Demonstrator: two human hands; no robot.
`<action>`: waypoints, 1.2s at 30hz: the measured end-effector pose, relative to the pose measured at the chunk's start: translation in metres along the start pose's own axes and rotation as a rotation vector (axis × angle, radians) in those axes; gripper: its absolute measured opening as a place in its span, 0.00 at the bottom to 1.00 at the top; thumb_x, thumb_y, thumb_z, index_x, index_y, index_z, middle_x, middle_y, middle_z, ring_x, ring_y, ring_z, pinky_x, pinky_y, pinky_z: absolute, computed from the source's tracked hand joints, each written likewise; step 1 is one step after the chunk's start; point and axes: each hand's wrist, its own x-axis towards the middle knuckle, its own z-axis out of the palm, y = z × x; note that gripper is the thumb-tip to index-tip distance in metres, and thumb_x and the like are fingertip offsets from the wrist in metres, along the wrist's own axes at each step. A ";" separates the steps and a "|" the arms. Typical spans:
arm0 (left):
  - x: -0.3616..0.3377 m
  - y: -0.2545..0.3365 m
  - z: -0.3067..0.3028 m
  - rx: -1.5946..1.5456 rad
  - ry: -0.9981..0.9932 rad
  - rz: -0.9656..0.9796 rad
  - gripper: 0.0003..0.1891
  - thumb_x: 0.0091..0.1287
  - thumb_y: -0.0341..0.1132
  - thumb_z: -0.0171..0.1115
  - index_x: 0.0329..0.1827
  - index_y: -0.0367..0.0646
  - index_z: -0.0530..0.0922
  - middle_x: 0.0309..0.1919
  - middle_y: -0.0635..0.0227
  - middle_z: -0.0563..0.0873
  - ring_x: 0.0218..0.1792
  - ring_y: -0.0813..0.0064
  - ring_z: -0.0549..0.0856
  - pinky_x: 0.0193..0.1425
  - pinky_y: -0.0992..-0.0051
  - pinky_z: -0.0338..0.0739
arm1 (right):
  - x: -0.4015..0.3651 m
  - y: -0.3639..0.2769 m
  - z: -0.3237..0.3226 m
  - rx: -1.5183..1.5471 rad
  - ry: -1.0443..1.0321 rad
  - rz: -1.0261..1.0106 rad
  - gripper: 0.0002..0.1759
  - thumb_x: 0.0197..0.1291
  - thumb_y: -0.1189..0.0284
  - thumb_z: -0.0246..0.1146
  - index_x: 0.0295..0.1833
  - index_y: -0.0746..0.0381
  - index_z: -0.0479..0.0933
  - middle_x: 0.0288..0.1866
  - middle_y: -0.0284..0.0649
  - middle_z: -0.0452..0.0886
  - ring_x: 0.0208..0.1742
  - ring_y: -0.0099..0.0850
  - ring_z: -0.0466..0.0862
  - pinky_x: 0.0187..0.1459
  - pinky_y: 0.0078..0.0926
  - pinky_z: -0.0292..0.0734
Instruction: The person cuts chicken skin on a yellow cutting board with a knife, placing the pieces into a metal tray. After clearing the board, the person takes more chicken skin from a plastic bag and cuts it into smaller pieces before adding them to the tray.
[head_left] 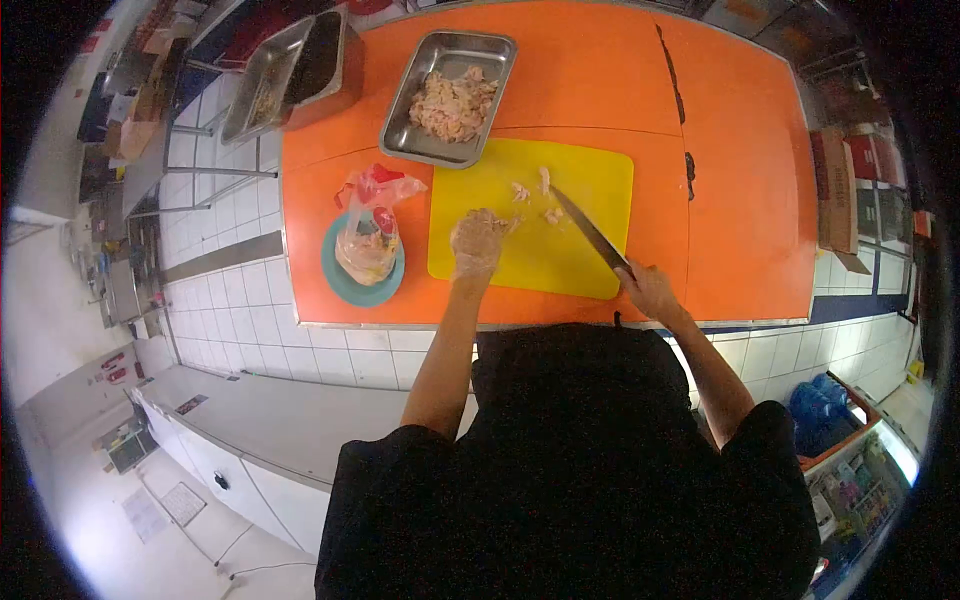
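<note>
My right hand [650,292] grips the handle of a long kitchen knife [592,230], whose blade slants up and left over the yellow cutting board [590,270]. Close to the knife tip lie small pale pieces of raw meat, one upright strip [544,180] and a lump [553,215] among them. My left hand [477,242], seemingly in a clear plastic glove, is over the board's left half. Its fingers are curled, with a pale piece of meat [508,224] at the fingertips. Beyond the board, a metal tray [398,135] holds a heap of cut meat [453,105].
Left of the board, a teal plate [352,292] carries a plastic bag [368,250] of pale meat. A deep metal pan [330,85] stands at the orange table's [745,150] far left corner. A cardboard box [835,195] is beyond the right edge, blue water bottles [820,405] lower right.
</note>
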 end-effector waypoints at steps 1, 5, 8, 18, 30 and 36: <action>0.003 0.003 -0.004 0.085 -0.113 0.010 0.11 0.70 0.42 0.68 0.40 0.43 0.83 0.33 0.56 0.88 0.37 0.51 0.88 0.44 0.53 0.81 | -0.003 0.008 0.003 0.004 0.006 0.004 0.22 0.80 0.59 0.55 0.63 0.67 0.75 0.29 0.51 0.82 0.29 0.46 0.85 0.35 0.46 0.81; 0.029 0.016 -0.008 -0.243 -0.114 0.004 0.11 0.71 0.43 0.65 0.36 0.45 0.83 0.35 0.56 0.86 0.39 0.49 0.87 0.45 0.54 0.82 | -0.012 0.045 0.020 0.349 0.235 0.247 0.22 0.80 0.56 0.58 0.60 0.66 0.76 0.29 0.52 0.81 0.25 0.45 0.81 0.30 0.46 0.75; 0.056 0.035 -0.006 -0.150 0.123 0.299 0.10 0.71 0.41 0.65 0.36 0.46 0.83 0.37 0.56 0.86 0.40 0.50 0.86 0.45 0.55 0.82 | -0.011 0.053 0.021 0.553 0.282 0.399 0.21 0.80 0.56 0.58 0.55 0.66 0.76 0.26 0.43 0.78 0.21 0.34 0.77 0.27 0.41 0.73; 0.060 0.043 -0.041 -0.603 -0.168 -0.085 0.09 0.72 0.37 0.69 0.47 0.44 0.79 0.37 0.63 0.87 0.40 0.68 0.87 0.44 0.65 0.82 | 0.003 0.057 0.018 0.857 0.329 0.421 0.20 0.81 0.53 0.56 0.48 0.60 0.72 0.16 0.29 0.66 0.11 0.21 0.67 0.12 0.26 0.63; 0.164 0.051 -0.188 -0.818 0.151 -0.095 0.10 0.72 0.34 0.68 0.53 0.43 0.80 0.43 0.68 0.86 0.42 0.72 0.85 0.48 0.68 0.82 | 0.005 0.058 0.016 0.832 0.319 0.457 0.21 0.79 0.52 0.58 0.49 0.62 0.75 0.17 0.30 0.67 0.11 0.22 0.66 0.14 0.26 0.63; 0.164 0.020 -0.096 0.224 0.143 0.257 0.27 0.62 0.42 0.71 0.63 0.43 0.80 0.57 0.53 0.86 0.57 0.54 0.86 0.61 0.56 0.80 | 0.005 0.062 0.025 0.841 0.416 0.374 0.19 0.80 0.56 0.58 0.44 0.62 0.75 0.19 0.30 0.69 0.12 0.21 0.67 0.14 0.26 0.64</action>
